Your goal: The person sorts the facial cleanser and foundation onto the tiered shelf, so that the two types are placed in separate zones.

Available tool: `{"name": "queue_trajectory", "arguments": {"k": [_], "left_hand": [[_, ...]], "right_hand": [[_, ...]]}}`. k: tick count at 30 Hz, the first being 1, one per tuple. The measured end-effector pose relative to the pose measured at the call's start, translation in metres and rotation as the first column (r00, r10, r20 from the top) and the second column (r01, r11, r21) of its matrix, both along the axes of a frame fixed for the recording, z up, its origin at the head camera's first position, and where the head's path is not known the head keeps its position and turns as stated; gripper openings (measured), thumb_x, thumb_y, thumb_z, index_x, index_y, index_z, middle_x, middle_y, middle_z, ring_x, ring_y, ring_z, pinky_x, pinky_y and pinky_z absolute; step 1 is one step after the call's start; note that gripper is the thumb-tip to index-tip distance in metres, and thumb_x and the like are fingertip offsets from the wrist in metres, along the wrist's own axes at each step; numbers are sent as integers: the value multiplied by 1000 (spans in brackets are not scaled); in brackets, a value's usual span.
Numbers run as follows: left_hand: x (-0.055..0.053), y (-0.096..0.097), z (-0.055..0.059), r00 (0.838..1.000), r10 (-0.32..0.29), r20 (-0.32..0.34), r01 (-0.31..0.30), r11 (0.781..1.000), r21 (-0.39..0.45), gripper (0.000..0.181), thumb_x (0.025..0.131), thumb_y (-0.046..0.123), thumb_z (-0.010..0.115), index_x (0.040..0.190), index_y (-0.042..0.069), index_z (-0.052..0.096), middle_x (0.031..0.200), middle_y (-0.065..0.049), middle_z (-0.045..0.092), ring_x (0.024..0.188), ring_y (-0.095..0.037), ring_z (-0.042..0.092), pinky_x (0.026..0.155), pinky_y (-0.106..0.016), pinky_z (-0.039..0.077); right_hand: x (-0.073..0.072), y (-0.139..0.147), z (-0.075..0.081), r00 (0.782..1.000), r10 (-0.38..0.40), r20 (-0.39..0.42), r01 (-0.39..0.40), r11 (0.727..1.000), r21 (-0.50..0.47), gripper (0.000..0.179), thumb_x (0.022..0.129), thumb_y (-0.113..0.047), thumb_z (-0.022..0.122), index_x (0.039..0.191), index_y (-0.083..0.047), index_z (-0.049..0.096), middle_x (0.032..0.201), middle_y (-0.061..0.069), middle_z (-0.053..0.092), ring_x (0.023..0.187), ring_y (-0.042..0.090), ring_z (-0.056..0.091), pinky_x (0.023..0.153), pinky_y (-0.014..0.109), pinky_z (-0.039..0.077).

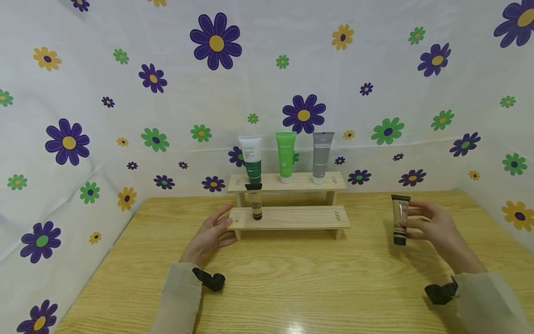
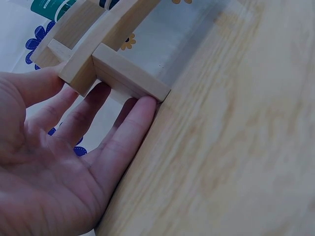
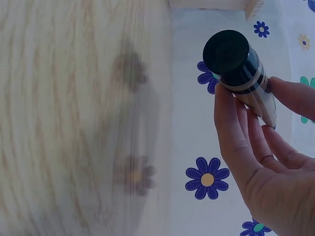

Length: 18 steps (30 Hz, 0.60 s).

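Observation:
My right hand (image 1: 431, 225) holds a small beige tube with a black cap (image 1: 400, 218) above the table, to the right of the two-step wooden stand (image 1: 292, 218). In the right wrist view, the thumb and fingers pinch that tube (image 3: 253, 91), cap toward the camera. At the stand's left end my left hand (image 1: 210, 234) touches the lower step; in the left wrist view its fingertips rest against the leg (image 2: 130, 76). A similar beige tube (image 1: 256, 204) stands on the lower step. On the upper step stand a white-and-green tube (image 1: 252, 157), a green tube (image 1: 285, 155) and a grey tube (image 1: 322, 155).
The stand sits toward the back of a wood-grain table (image 1: 283, 278). Behind and at both sides hangs a white cloth (image 1: 258, 88) printed with flowers. Black wrist devices, one on the left sleeve (image 1: 210, 279) and one on the right (image 1: 441, 293), stick out near the cuffs.

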<state>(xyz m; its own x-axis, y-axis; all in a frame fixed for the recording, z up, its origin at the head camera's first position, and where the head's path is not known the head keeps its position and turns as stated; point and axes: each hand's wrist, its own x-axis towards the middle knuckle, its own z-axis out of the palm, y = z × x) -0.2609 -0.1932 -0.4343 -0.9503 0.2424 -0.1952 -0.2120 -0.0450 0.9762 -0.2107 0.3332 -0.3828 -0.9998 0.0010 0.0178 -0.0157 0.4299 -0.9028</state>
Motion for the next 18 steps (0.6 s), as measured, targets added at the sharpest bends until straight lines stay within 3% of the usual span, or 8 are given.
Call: {"name": "queue_trajectory", "arguments": {"k": [6, 12, 14, 18], "left_hand": [[0, 0, 1, 1000, 5, 5, -5, 1000, -3, 56, 111, 13, 42, 163, 17, 23, 161, -22, 29, 136, -43, 44, 94, -43, 54], [0, 0, 1, 1000, -8, -14, 8, 1000, -17, 56, 111, 15, 42, 163, 16, 22, 161, -24, 29, 136, -44, 45, 93, -43, 55], [0, 0, 1, 1000, -15, -20, 14, 1000, -17, 56, 111, 15, 41, 164, 16, 21, 161, -25, 28, 136, -44, 44, 94, -43, 54], [1, 0, 2, 1000, -22, -23, 22, 1000, -11, 56, 111, 14, 41, 164, 16, 20, 161, -24, 28, 136, -43, 44, 95, -44, 54]], "right_hand": [[-2, -5, 1, 1000, 11, -15, -11, 999, -40, 65, 101, -4, 60, 149, 19, 22, 123, 19, 52, 86, -3, 62, 74, 30, 60], [-6, -15, 3, 999, 12, -47, -17, 995, -103, 67, 99, 0, 62, 149, 18, 22, 110, -6, 54, 87, -2, 63, 73, 29, 60], [-7, -19, 4, 999, 13, -50, -19, 993, -120, 67, 99, 1, 62, 150, 18, 21, 113, -2, 54, 88, -3, 63, 74, 29, 60], [-10, -28, 8, 998, 15, -59, -22, 993, -118, 66, 100, 2, 60, 151, 17, 21, 127, 19, 49, 90, -6, 61, 76, 28, 59]]}}
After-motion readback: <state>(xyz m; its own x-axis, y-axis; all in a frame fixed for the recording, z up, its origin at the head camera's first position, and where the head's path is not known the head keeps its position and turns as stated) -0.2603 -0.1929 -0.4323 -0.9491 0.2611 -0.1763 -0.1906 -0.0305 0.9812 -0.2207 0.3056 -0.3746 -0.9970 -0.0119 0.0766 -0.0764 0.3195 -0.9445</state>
